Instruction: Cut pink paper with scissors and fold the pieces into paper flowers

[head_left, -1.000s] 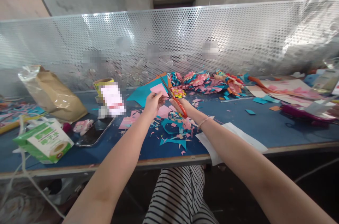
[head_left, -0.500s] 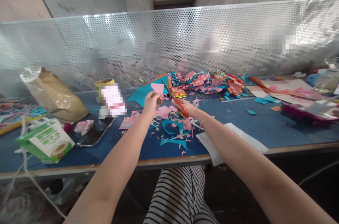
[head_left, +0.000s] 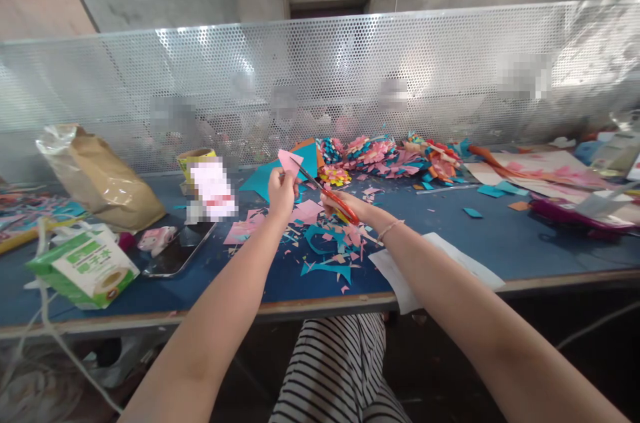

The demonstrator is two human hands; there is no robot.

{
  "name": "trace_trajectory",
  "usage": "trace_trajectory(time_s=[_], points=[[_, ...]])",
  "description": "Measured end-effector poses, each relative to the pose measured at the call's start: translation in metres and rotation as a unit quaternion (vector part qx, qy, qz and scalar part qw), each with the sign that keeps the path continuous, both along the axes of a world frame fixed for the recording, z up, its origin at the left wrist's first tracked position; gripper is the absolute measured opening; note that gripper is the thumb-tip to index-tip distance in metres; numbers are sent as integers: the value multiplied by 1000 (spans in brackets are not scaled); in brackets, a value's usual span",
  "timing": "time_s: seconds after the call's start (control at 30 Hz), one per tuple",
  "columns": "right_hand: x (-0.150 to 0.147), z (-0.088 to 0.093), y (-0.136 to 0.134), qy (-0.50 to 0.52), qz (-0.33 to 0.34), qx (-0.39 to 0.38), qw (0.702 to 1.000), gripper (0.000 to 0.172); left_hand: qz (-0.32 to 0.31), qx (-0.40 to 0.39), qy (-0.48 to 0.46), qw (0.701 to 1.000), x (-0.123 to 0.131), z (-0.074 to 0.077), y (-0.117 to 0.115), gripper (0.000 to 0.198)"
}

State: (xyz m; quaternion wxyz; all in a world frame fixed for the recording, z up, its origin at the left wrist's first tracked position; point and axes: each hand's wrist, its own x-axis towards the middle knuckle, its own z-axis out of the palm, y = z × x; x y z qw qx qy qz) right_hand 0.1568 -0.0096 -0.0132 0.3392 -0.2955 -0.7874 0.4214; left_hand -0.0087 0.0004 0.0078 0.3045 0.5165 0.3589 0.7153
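Pinched in my left hand [head_left: 283, 191] is a small piece of pink paper [head_left: 289, 160], held up above the table. My right hand [head_left: 345, 207] is closed around the orange handles of a pair of scissors [head_left: 327, 192]. The blades point up and left and meet the right side of the pink paper. Below both hands lie pink paper scraps [head_left: 306, 212] and curved blue paper offcuts [head_left: 327, 271]. Behind my left hand rests a large blue paper sheet [head_left: 260, 181], with an orange edge showing behind it.
Paper flowers [head_left: 373, 155] are heaped along the perforated metal screen [head_left: 430, 43]. On the left are a phone [head_left: 180, 251], a green box [head_left: 85, 266] and a brown bag [head_left: 107, 176]. White paper [head_left: 450, 260] overhangs the front edge; a purple object [head_left: 580, 215] lies right.
The pink paper has tilted and shifted slightly left with my left hand. The scissors have turned leftward, and their blades now reach the paper's edge.
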Motion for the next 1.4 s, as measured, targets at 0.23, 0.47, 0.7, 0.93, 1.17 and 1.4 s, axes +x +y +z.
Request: trace_trajectory(time_s=[0.23,0.47,0.7,0.93,1.17,1.4], points=[[1,2,-3,-17,-11,10,1000,47,-18,0,4,1000,-1,-1,0,15],[0,0,-1,2,-7,-7,1000,45,-17,-15,9,1000,-1,-1,1,17],[1,-4,2,16,-10,-17,1000,45,0,-17,31,999,-1,-1,1,17],[1,-7,7,4,-11,-6,1000,47,-14,-21,21,999,-2,-2,3,15],[0,-9,4,10,-55,-7,998,48,-36,-31,-1,999,-2,-2,3,19],[-2,-12,10,-45,-127,-4,991,50,-51,-41,-37,997,-1,-1,1,24]])
